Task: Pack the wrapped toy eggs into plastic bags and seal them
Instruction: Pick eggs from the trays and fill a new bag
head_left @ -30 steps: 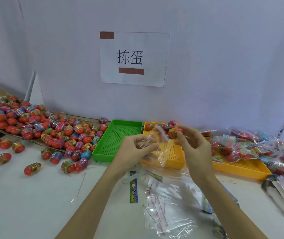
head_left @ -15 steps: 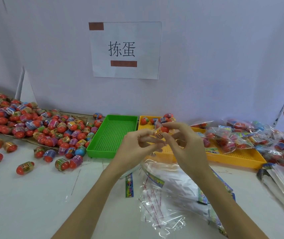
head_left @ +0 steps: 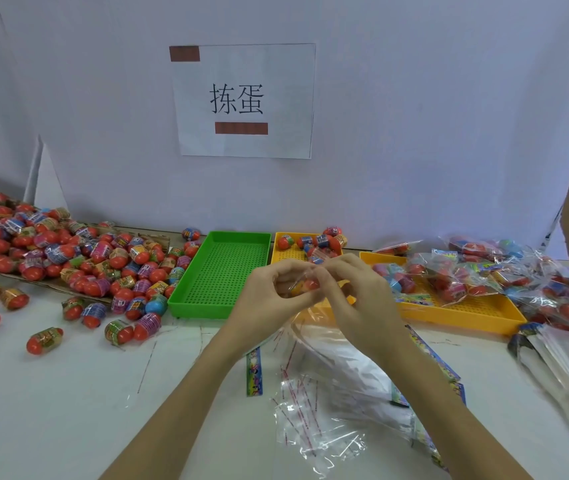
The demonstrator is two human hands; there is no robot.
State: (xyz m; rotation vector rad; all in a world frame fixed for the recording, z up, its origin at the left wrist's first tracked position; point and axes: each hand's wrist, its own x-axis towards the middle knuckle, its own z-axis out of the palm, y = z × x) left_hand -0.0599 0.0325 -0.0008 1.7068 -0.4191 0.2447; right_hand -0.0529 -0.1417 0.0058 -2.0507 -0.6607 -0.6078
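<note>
Currently the left hand (head_left: 272, 296) and the right hand (head_left: 352, 292) meet above the surface (head_left: 68, 393), both pinching one small plastic bag (head_left: 302, 284) with a toy egg (head_left: 307, 285) inside it. The bag sits between the fingertips of both hands, just in front of the yellow tray (head_left: 466, 315).

Risk: the film is thin and slick, so a weak pinch at the mouth could let the flap spring open or seal crooked. Risk: the egg is rounded and could slide toward the opening if the bag tilts. Whether the adhesive strip is already pressed down cannot be told.

The egg shows red and orange through crumpled, glossy film. Loose eggs (head_left: 68, 258) lie well to the left of the left hand; spare bags (head_left: 310, 414) lie below both wrists.
</note>
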